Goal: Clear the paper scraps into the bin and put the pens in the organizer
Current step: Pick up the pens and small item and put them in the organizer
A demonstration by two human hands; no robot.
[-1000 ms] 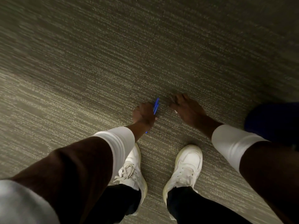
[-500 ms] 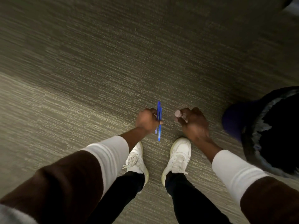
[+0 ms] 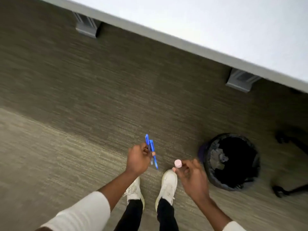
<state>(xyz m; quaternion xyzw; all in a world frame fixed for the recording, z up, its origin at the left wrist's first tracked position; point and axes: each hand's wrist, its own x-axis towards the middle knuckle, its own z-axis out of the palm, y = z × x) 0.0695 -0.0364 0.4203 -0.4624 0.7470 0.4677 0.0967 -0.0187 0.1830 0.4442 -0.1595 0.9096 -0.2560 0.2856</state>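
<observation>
My left hand is closed around two blue pens, which stick up past the fingers and down below the palm. My right hand pinches a small round pink object between thumb and fingers; whether it is a pen's end or a cap I cannot tell. Both hands hang above my white shoes over the carpet. A round black bin with a dark liner stands on the floor just right of my right hand. No paper scraps or organizer show in this view.
A white table runs diagonally across the top, with two grey legs beneath its edge. Dark chair legs stand at the far right. My white shoes are on grey-green carpet.
I have risen from a crouch: both hands lifted off the carpet, the left with the blue pens and the right with the pink object. The bin and table edge came into view.
</observation>
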